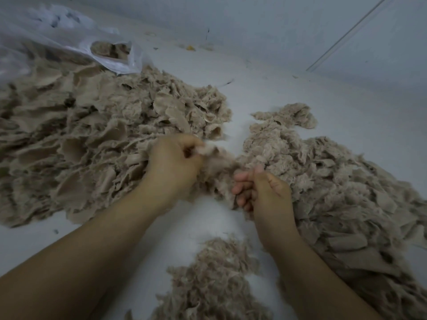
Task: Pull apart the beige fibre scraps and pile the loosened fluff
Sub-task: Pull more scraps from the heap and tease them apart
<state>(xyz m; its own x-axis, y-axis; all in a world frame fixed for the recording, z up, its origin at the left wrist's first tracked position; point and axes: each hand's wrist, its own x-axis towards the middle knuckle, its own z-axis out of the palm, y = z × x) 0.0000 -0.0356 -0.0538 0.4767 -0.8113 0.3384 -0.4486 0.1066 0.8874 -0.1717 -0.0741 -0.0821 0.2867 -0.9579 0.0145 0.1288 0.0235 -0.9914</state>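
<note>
A big heap of beige fibre scraps point(92, 135) covers the left of the white floor. A looser, fluffier beige pile point(335, 181) spreads along the right. Between them my left hand point(173, 162) grips one end of a beige scrap point(219, 162), fingers curled round it. My right hand point(263, 190) pinches the other end of the same scrap, close to the right pile. The scrap is stretched and blurred between the two hands. A smaller mound of fluff point(215, 280) lies near the bottom centre, between my forearms.
A translucent plastic bag point(46, 38) with more beige scraps inside lies at the top left. The pale wall point(277, 24) rises behind, with a thin strip point(346, 33) running diagonally at the right. Small bits of debris point(190, 47) dot the floor near the wall.
</note>
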